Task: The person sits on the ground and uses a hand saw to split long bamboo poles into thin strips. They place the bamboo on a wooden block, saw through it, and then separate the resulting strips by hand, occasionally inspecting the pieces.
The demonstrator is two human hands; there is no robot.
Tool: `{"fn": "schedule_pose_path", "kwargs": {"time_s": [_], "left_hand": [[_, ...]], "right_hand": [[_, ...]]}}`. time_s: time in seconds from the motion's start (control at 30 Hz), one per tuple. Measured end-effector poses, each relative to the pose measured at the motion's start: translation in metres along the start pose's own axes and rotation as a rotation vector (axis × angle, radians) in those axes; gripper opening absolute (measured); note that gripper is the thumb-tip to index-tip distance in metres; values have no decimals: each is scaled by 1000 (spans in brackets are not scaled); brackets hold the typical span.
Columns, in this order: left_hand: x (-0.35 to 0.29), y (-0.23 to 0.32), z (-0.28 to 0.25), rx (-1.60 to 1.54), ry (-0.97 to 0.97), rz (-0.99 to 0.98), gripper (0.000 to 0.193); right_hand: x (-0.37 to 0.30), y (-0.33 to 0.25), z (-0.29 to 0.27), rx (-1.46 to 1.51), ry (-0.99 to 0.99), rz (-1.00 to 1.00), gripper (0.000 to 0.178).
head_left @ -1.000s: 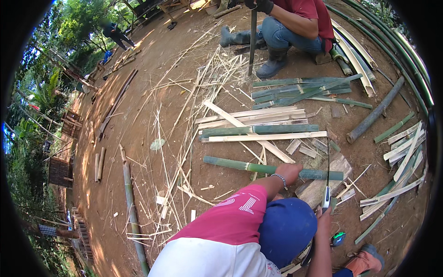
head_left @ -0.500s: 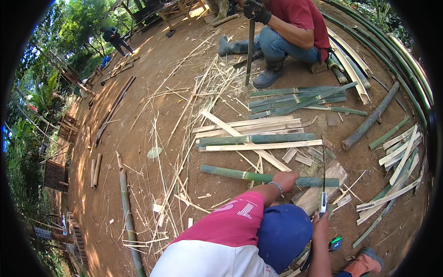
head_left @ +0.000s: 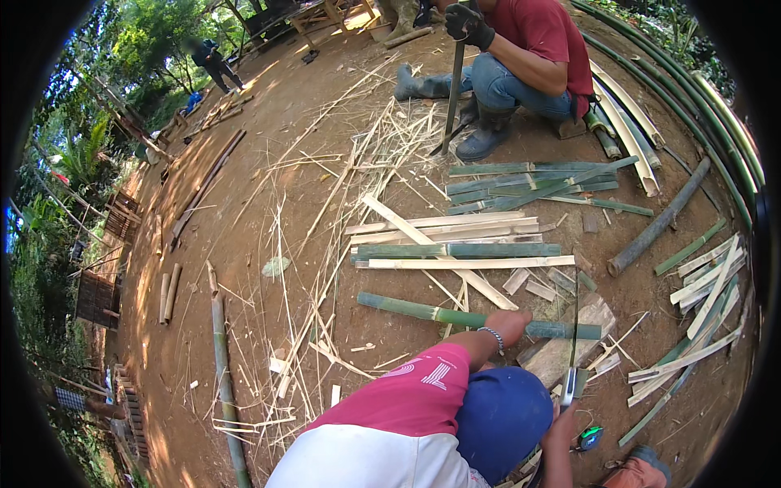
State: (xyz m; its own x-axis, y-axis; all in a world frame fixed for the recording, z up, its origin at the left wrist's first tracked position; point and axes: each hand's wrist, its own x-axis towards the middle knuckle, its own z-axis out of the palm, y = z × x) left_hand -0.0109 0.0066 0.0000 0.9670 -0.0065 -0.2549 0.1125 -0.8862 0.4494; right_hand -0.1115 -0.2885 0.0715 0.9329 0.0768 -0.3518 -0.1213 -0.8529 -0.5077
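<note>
My left hand (head_left: pixel 508 327), with a beaded bracelet at the wrist, is closed over a green split bamboo piece (head_left: pixel 399 305) and presses it down. The piece's right end rests across a wooden block (head_left: pixel 598 313). In my right hand (head_left: pixel 558 427), low at the right, is the pale handle of a hand saw (head_left: pixel 568 389). Its thin dark blade points away from me and crosses the bamboo near that right end. I cannot tell how deep the blade sits. My blue-clothed knee (head_left: pixel 504 419) is between my arms.
Beyond lie split bamboo strips (head_left: pixel 464 263) and green slats (head_left: pixel 521 183). A co-worker (head_left: pixel 529 73) in dark gloves crouches there with a long blade (head_left: pixel 455 93). More strips (head_left: pixel 704 301) are at the right, beside a tape measure (head_left: pixel 590 437). Thin shavings (head_left: pixel 358 171) litter the ground.
My right hand and the saw have moved back toward me. The left hand still presses on the bamboo. The co-worker's blade has tilted, and the whole view has shifted slightly.
</note>
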Motion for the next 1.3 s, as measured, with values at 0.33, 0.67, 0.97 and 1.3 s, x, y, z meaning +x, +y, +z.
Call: {"fn": "schedule_pose_path", "kwargs": {"time_s": [0.33, 0.67, 0.97, 1.3], "left_hand": [[14, 12, 0, 10, -26, 31, 30], [12, 22, 2, 191, -54, -32, 21], [10, 12, 4, 177, -43, -37, 22], [-5, 27, -3, 171, -87, -2, 22]], "right_hand": [[54, -48, -27, 52, -56, 109, 35], [-46, 17, -16, 15, -174, 249, 47], [-96, 59, 4, 51, -129, 212, 48], [33, -34, -20, 10, -138, 117, 43]]}}
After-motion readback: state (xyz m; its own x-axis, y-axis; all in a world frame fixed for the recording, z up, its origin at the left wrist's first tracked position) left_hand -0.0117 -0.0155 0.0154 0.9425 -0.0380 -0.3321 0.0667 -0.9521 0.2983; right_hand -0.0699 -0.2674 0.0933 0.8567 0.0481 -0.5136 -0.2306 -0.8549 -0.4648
